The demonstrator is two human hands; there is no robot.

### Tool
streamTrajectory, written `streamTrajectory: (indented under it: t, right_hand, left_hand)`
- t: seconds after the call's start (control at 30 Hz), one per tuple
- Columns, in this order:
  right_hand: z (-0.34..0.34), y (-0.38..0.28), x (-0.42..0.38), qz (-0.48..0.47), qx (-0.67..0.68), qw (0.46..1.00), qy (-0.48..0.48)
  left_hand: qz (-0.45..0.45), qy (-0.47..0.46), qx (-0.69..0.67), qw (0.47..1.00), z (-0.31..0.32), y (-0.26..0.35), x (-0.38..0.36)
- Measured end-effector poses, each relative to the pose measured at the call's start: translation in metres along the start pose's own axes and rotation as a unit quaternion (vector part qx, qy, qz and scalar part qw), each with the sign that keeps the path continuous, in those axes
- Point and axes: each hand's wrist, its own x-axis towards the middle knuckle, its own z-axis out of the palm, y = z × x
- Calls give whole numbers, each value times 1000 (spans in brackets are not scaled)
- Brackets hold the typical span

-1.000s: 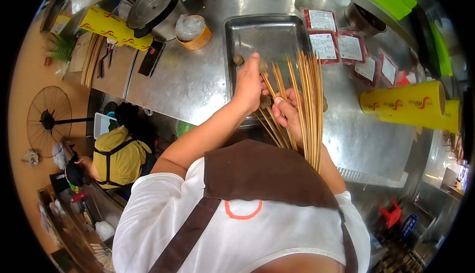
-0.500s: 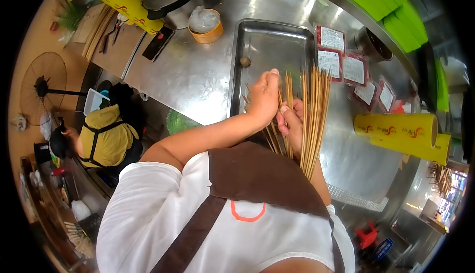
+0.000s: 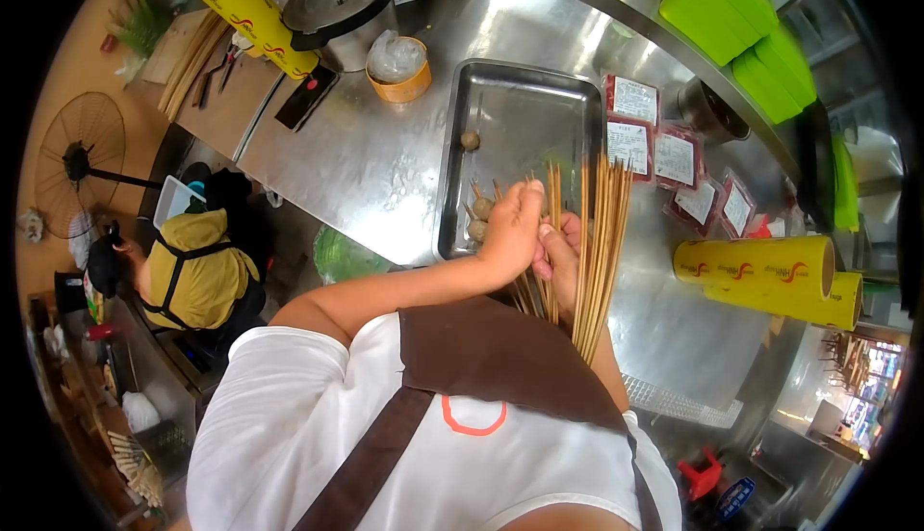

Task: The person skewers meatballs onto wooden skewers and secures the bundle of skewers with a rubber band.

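Over the front part of a metal tray (image 3: 520, 71), my left hand (image 3: 513, 228) is closed beside several thin sticks; what its fingers pinch is hidden. My right hand (image 3: 561, 252) is closed on wooden skewers (image 3: 552, 194), fingertips near the left hand. A larger bundle of skewers (image 3: 602, 242) stands fanned out along the right side of my right hand. One brown ball (image 3: 470, 140) lies apart in the tray. More balls (image 3: 480, 208) sit at the left of my left hand, with stick tips poking out near them.
Red packets (image 3: 677, 155) with white labels lie right of the tray. Yellow rolls (image 3: 756, 266) are at the right. A lidded pot (image 3: 339, 1), an orange tub (image 3: 398, 86) and a dark knife (image 3: 308, 98) are at the upper left. A person (image 3: 200, 266) is at the left.
The view has shifted slightly, and the tray appears lower. Balls beside my left hand now show more clearly. Both hands remain close together, with the skewers still at my right hand.
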Motion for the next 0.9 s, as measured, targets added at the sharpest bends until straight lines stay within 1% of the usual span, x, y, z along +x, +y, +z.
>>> streamTrajectory:
  t: [0.03, 0.1, 0.13, 0.17, 0.23, 0.27, 0.37, 0.5, 0.57, 0.67, 0.73, 0.77, 0.83, 0.9]
  right_hand:
    - [-2, 2, 0, 0, 5, 1000, 6]
    - [-2, 2, -1, -8, 13, 1000, 0]
    - [1, -1, -3, -13, 4, 1000, 0]
    - [3, -3, -5, -18, -6, 1000, -1]
    - [5, -7, -6, -9, -20, 1000, 0]
    - [6, -8, -7, -2, -35, 999, 3]
    - [6, -6, -6, -6, -23, 1000, 5]
    - [2, -1, -4, -20, -15, 1000, -3]
    - [2, 1, -4, -45, -58, 997, -1]
    - [5, -3, -5, -39, -40, 998, 4]
    - [4, -3, -7, -32, -35, 999, 1]
    - [4, -4, -6, -29, -33, 999, -4]
    - [-1, 4, -3, -36, -19, 999, -1]
    - [-3, 4, -1, -46, -6, 999, 2]
  left_hand:
    - [-1, 0, 1, 1000, -2, -6, 2]
    - [61, -22, 29, 997, -4, -18, 4]
    - [12, -33, 8, 999, -5, -9, -2]
    - [10, -32, 9, 999, -5, -3, -5]
    - [15, -33, 66, 997, -8, 4, -7]
    - [14, -31, 67, 997, -9, 5, -6]
    - [25, -35, 63, 997, -7, 6, -7]
    - [-5, -39, 48, 998, -8, 7, -9]
    - [-13, -43, 43, 998, -9, 7, -9]
    - [-21, -37, 29, 999, -10, 10, -9]
    - [-65, -56, -10, 996, -11, 10, -12]
    - [-64, -56, -12, 996, -11, 7, -12]
    - [-31, -67, 42, 996, -11, 2, -12]
    - [-29, -71, 35, 996, -11, 3, -12]
